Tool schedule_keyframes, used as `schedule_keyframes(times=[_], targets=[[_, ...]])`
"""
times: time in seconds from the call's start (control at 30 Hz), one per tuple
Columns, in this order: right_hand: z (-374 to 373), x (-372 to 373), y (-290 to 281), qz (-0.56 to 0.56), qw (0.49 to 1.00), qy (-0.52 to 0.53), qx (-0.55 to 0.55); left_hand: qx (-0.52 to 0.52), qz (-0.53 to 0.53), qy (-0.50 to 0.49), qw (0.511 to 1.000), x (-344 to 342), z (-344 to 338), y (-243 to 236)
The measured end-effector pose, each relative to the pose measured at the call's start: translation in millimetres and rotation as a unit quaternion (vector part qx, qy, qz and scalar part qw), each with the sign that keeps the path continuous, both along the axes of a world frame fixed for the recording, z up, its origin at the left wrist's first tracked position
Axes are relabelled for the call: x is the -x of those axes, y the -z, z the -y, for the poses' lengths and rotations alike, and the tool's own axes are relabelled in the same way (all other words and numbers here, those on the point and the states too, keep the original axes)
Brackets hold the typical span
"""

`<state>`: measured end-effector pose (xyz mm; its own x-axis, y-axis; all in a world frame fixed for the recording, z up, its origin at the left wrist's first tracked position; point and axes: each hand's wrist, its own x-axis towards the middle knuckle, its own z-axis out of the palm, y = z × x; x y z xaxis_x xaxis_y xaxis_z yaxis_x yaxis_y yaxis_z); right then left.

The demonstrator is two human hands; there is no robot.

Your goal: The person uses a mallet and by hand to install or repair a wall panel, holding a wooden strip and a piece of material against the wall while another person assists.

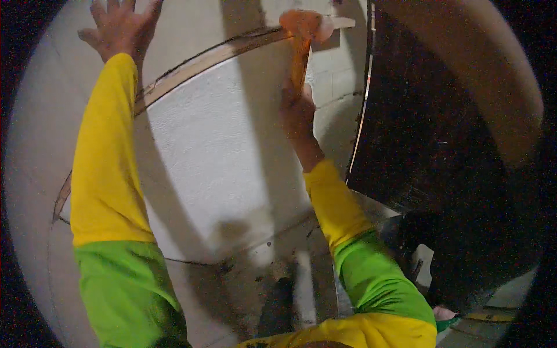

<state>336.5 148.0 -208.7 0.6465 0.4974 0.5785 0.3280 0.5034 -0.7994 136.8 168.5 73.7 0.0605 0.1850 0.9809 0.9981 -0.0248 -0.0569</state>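
My right hand [299, 113] is closed around the wooden handle of a mallet [300, 26]. The mallet's head is orange with a paler face on its right side, and it is up near the right end of a narrow wooden strip [214, 58]; I cannot tell if they touch. At the upper left, my left hand [125, 29] has its fingers spread over a pale panel [185, 20], its fingertips cut off by the picture's edge. Below the strip is a textured white sheet [197, 116] crossed by shadows.
A large dark brown panel [429, 116] with a light edge takes up the right side. Smaller pale tiles or blocks [342, 81] lie between it and the white sheet. Near the bottom, the floor [243, 284] is stained and shadowed. A shorter piece of wooden strip [62, 197] shows at the left.
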Motion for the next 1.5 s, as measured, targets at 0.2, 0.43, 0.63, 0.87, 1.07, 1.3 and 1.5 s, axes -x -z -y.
schedule_keyframes(times=[0.2,0.43,0.63,0.87,1.07,1.3,1.5], targets=[[4.5,0.4,26.2,-0.044,0.996,0.063,-0.034,0.01,-0.01,-0.016,1.0,1.6,4.7,-0.9],[9.2,9.6,-0.5,0.029,0.997,0.02,0.074,-0.008,-0.029,-0.057,0.998,15.6,-2.3,-5.5],[4.1,11.6,14.6,0.037,0.992,0.122,-0.013,0.003,-0.008,0.008,1.0,1.1,1.6,-5.6],[24.6,21.8,-1.3,-0.021,0.997,0.074,0.017,0.011,-0.008,-0.008,1.0,5.6,7.9,-0.3],[-0.5,-6.6,6.4,0.08,0.989,0.12,0.037,0.009,0.005,0.003,1.0,-0.9,12.5,-4.8],[1.5,-14.5,34.2,-0.127,0.979,-0.056,-0.148,-0.009,-0.015,-0.01,1.0,3.4,6.9,-4.2],[17.8,0.9,7.3,0.009,0.996,0.051,0.071,0.01,-0.016,-0.01,1.0,4.5,11.7,-0.7]])
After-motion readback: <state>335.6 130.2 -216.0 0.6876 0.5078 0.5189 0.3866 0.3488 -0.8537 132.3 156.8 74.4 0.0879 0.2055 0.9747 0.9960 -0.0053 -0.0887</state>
